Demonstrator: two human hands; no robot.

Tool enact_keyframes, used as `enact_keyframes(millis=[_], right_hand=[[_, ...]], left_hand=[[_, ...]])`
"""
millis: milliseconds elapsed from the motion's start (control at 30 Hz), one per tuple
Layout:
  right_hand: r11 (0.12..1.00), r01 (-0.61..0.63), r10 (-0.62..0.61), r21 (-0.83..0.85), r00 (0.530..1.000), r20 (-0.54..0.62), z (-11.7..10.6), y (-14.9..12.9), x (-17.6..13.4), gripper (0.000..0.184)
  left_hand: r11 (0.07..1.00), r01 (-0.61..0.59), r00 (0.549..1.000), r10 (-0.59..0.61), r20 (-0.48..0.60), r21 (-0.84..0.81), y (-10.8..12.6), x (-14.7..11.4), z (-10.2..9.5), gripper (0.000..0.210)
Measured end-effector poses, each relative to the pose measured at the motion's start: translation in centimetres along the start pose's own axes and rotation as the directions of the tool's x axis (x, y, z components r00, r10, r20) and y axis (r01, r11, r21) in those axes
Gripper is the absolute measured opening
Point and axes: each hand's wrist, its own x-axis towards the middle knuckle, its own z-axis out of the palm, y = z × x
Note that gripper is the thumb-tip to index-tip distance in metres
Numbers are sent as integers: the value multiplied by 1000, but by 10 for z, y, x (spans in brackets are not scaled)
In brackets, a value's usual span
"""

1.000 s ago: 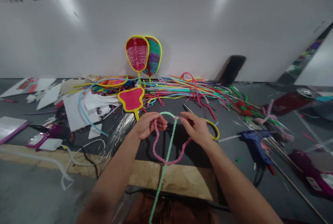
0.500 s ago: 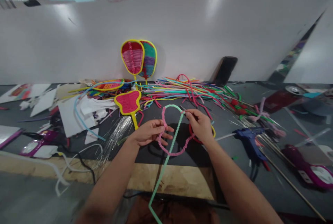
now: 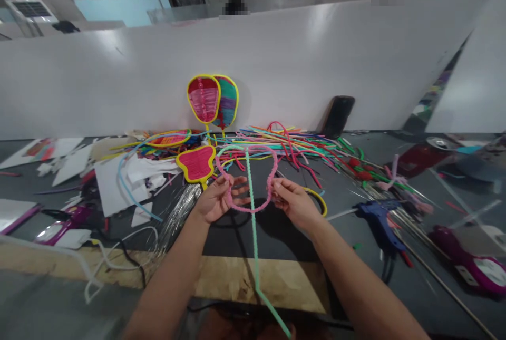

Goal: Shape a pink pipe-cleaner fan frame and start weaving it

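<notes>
Between my hands is a rounded, pinched-in loop of twisted pink pipe cleaner (image 3: 253,210), with a stretch of mint green along its upper left. A mint green pipe cleaner stem (image 3: 255,245) runs from the loop's top down through its middle and bends near my lap. My left hand (image 3: 215,197) pinches the loop's left side, its other fingers spread behind. On the right side, my right hand (image 3: 294,200) grips the loop between thumb and fingers. Left of it lies a pink fan shape with yellow rim (image 3: 196,165). A yellow ring (image 3: 324,205) sits partly hidden behind my right hand.
Two finished fan shapes (image 3: 203,98) lean on the white partition (image 3: 276,66). Loose pipe cleaners (image 3: 284,139) pile along the back. At right are a black phone (image 3: 339,116), a blue glue gun (image 3: 379,219), a can (image 3: 421,158) and a purple device (image 3: 466,261). Paper (image 3: 118,182) lies left.
My right hand has let go of the stem's top and now holds the loop's right side. The loop has swung round and looks more even, with the stem nearer upright. The view has tilted up.
</notes>
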Motion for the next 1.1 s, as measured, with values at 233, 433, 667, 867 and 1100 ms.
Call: enact_keyframes(millis=[233,433,667,867,1100], right_hand=[[1000,-13,14,28,999,-30,8,6,-2,27],[1000,17,-17,-11,1000,-13,8,6,-2,26],[996,73,-74,-49,997,-30,7,6,-2,26],[997,58,-59,-48,998,-30,7,7,-1,26],[998,46,-47,-36,998,-34,8,7,-1,26]], left_hand=[[997,42,998,-39,42,-62,-7,2,6,4],[996,43,998,-39,48,-75,-10,2,9,4],[996,67,996,-63,71,-58,-14,2,9,5],[996,54,997,-49,61,-72,-15,3,8,5],[997,50,998,-47,43,-61,-16,3,10,7]])
